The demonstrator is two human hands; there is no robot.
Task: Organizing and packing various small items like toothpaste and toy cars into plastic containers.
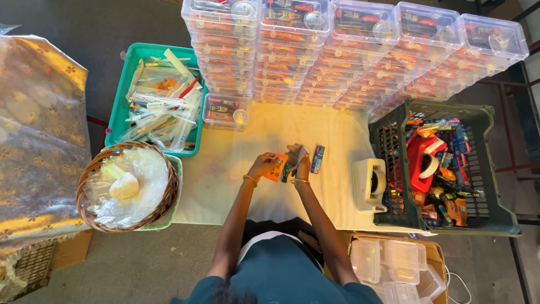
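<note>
The left hand (262, 166) closes around an orange packet (275, 167), gripping its left edge just above the table (225, 186). The right hand (298, 157) is curled against the packet's right edge, fingers bent; it seems to pinch a small pale item there, though that item is too small to make out. One blue packet (318, 159) lies just beside the right hand on the table.

Five stacks of clear lidded boxes (360, 50) stand in a row at the far edge, and one single box (226, 111) sits in front of them. One green tray (160, 101) of wrapped items is at far left, one wicker basket (128, 187) with plastic bags near it, one white tape dispenser (369, 184) to the right, and one dark crate (444, 169) of mixed packets beyond that.

The table has a pale yellow cover. The floor is grey; a cardboard carton (396, 270) of empty clear boxes sits below.
</note>
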